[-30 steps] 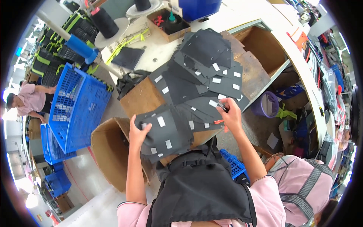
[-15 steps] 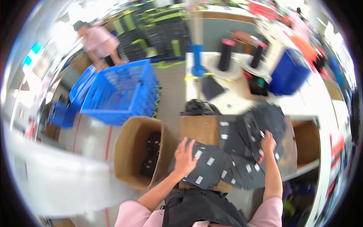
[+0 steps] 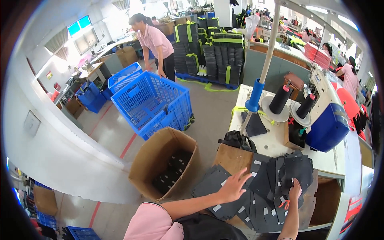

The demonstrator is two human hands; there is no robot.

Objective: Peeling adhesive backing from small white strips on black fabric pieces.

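Dark grey flat cut pieces [image 3: 262, 200] with small white labels lie overlapping on the work surface in front of me. Above them is my left hand [image 3: 233, 187], its fingers spread and nothing in them. On the right, my right hand [image 3: 295, 191] is closed at a dark stack [image 3: 297, 170], fingertips pinched around a small pale bit that I cannot make out. An orange looped handle [image 3: 285, 204] shows beside that wrist; whether the hand holds it is unclear. Left of the pieces stands an open cardboard box [image 3: 138, 174] with similar dark labelled pieces inside.
A blue plastic crate [image 3: 160, 100] stands beyond the box, with a person [image 3: 154, 42] behind it. Ahead right are a sewing machine [image 3: 330, 120], black thread cones [image 3: 281, 99] and a pole [image 3: 269, 48]. Strapped dark stacks [image 3: 220, 52] stand at the back.
My view has turned left, so the scene sits further right and lower. My left hand has lifted off the labelled pieces and moved right. The person behind the crate stands more upright.
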